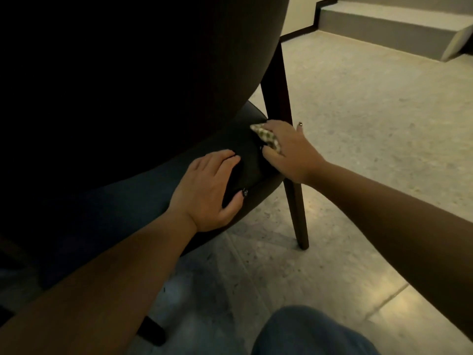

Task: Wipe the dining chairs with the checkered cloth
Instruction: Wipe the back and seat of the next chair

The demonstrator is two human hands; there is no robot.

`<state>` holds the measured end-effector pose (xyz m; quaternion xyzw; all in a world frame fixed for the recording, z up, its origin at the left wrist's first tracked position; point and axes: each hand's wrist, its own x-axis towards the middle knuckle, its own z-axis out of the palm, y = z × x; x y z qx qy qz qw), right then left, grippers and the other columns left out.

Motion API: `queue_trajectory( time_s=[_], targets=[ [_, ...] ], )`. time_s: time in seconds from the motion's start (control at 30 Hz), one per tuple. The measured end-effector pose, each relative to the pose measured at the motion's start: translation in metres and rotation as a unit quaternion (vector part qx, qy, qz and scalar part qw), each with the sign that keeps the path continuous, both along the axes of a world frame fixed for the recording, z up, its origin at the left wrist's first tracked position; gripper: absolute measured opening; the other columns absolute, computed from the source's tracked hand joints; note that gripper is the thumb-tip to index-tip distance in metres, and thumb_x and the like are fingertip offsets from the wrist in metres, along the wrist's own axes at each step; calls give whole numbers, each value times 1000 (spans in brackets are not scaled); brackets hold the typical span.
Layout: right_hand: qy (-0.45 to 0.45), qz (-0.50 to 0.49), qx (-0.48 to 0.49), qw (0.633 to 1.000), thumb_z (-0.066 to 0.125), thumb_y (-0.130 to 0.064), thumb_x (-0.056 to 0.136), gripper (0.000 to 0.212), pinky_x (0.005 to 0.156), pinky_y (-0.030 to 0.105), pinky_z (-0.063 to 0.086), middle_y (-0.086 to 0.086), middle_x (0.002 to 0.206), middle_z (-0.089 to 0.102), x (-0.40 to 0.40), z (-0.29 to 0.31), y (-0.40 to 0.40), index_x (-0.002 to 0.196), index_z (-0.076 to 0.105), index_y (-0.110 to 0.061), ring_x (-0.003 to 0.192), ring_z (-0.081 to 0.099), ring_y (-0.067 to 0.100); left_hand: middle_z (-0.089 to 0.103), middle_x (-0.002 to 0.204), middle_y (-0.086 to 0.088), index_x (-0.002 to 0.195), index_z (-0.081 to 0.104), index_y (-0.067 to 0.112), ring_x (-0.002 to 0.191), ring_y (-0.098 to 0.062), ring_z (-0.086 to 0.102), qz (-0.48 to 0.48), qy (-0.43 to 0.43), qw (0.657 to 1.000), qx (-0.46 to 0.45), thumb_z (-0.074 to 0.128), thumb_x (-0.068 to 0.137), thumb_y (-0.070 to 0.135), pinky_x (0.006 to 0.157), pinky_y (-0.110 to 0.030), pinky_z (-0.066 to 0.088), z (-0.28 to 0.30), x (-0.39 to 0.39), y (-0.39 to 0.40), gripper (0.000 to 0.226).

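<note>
A dark upholstered dining chair (158, 103) fills the left and middle of the head view, seen from behind and low down. My right hand (289, 149) holds the bunched checkered cloth (266, 135) and presses it against the seat's rear corner, beside the dark wooden back leg (294, 201). Most of the cloth is hidden under the hand. My left hand (207, 190) lies on the seat's edge, fingers spread over the top and the thumb hooked under the rim.
Speckled grey floor (371, 124) spreads to the right of the chair. A grey step (384, 29) rises at the top right along a pale wall. My knee in blue jeans (312, 334) is at the bottom. Another chair leg (153, 331) stands at the lower left.
</note>
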<state>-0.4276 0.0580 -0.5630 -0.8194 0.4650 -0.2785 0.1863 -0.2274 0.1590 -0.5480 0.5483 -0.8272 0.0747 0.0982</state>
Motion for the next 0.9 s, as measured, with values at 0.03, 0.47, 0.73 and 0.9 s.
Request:
queue_trajectory(
  time_s=[0.03, 0.47, 0.73, 0.9],
  targets=[
    [-2, -16, -3, 1000, 49, -33, 94, 51, 118, 52, 9, 5, 142, 44, 0, -4, 1, 141, 37, -17, 132, 38, 20, 45, 142, -13, 139, 46, 7, 130, -27, 43, 7, -7, 1000, -2, 42, 89, 47, 107, -40, 33, 1, -2, 1, 64],
    [38, -67, -87, 993, 45, -15, 96, 41, 117, 43, 24, 15, 144, 44, 111, -21, 91, 136, 47, -10, 134, 39, 31, 16, 161, -3, 155, 15, 21, 149, -18, 7, 146, -50, 986, 63, 12, 91, 65, 121, -45, 6, -3, 146, 96, 77],
    [-32, -81, -50, 995, 42, -6, 96, 45, 118, 41, 23, 12, 151, 35, 85, -14, 78, 141, 43, -10, 142, 27, 24, 27, 158, -4, 152, 28, 15, 147, -18, 19, 145, 3, 989, 31, 16, 97, 53, 120, -43, 15, -7, 147, 96, 68],
    [-73, -231, -17, 970, 45, -17, 97, 40, 114, 42, 27, 12, 149, 37, 76, -13, 66, 137, 46, -11, 140, 29, 30, 30, 157, -6, 151, 29, 13, 146, -20, 22, 145, -10, 989, 26, 17, 96, 53, 119, -44, 18, -7, 147, 95, 69]
  ],
)
